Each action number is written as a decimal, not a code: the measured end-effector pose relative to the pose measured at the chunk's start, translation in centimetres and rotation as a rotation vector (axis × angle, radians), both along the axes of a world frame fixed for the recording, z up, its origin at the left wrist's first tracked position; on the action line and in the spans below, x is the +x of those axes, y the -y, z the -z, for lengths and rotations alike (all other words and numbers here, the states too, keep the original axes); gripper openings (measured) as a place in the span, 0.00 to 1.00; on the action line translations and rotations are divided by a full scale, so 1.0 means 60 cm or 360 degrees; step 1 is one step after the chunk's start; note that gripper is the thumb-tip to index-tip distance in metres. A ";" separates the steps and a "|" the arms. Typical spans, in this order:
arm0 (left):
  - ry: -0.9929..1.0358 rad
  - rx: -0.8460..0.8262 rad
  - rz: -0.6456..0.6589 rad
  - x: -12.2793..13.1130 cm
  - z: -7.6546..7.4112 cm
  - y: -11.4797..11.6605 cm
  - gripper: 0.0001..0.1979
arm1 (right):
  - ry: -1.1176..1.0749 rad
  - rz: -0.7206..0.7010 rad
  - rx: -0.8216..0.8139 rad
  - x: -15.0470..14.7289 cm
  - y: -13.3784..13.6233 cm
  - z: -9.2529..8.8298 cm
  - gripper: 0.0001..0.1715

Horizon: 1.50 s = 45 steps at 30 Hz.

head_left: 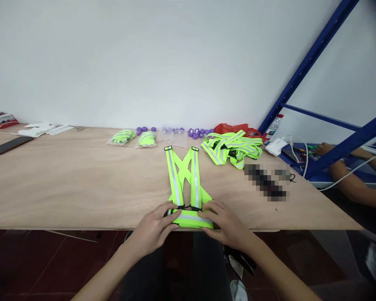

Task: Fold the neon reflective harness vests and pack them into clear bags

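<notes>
A yellow-green reflective vest (184,172) made of elastic straps lies flat at the table's front edge. Its two shoulder straps, with black buckles at their far ends, cross in an X. The silver-striped waist strap runs across the near end. My left hand (155,225) has its fingers and thumb closed on the left end of that waist strap. At the right end, my right hand (222,219) grips the same strap in a like way. Part of each strap end is hidden under my fingers.
Behind the vest are two bagged folded vests (121,136), clear plastic bags (179,139) and several purple rolls (196,133). Loose reflective straps (235,146) lie heaped by a red bag (235,128). A blue metal frame (313,58) and another person's arms (347,175) are at right.
</notes>
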<state>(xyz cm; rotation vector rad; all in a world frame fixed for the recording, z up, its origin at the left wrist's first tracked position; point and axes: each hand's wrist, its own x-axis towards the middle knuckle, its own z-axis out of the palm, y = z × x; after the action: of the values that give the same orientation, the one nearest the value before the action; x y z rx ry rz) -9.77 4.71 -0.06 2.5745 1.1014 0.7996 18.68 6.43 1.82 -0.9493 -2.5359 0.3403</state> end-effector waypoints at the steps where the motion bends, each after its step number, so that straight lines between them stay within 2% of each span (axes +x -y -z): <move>1: -0.0009 -0.0002 0.0003 -0.001 -0.001 -0.001 0.18 | -0.0002 -0.0011 0.0018 0.002 -0.001 0.000 0.15; 10: 0.0018 -0.0006 0.0014 -0.001 0.000 -0.003 0.18 | 0.0083 -0.0029 0.0090 0.004 -0.002 0.001 0.14; 17: 0.0063 -0.0007 -0.0020 0.003 -0.005 -0.004 0.17 | -0.0029 0.0153 -0.0199 -0.012 0.002 -0.015 0.20; 21: 0.0066 -0.0157 -0.0103 -0.001 -0.008 -0.002 0.25 | -0.0032 0.0160 -0.0247 -0.018 -0.004 -0.021 0.26; 25: 0.0045 -0.0143 -0.0180 -0.012 -0.011 -0.001 0.24 | 0.0031 0.0098 -0.0222 -0.016 -0.007 -0.027 0.24; 29: 0.0042 -0.0144 -0.0118 -0.011 -0.014 -0.003 0.18 | -0.0004 0.0047 -0.0205 -0.006 -0.005 -0.018 0.19; 32: 0.0057 -0.0121 -0.0049 -0.002 -0.015 -0.005 0.14 | -0.0065 0.0069 -0.0119 0.006 0.001 0.005 0.18; 36: 0.0066 -0.0074 -0.0025 0.005 -0.017 -0.005 0.10 | 0.0078 -0.0006 0.0225 0.022 0.010 0.034 0.23; 39: 0.0070 -0.0082 -0.0010 0.004 -0.019 -0.006 0.09 | 0.0214 -0.0045 0.0444 0.031 0.016 0.042 0.27; 45: 0.0050 0.0018 -0.0014 0.004 -0.012 -0.002 0.10 | 0.0189 0.0039 0.0493 0.034 0.029 0.046 0.27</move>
<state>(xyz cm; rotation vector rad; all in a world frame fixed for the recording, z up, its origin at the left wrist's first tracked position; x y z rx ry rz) -9.52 4.82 0.63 2.5587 1.1027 0.8478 20.73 4.71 -0.97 -0.9009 -2.5788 -0.1183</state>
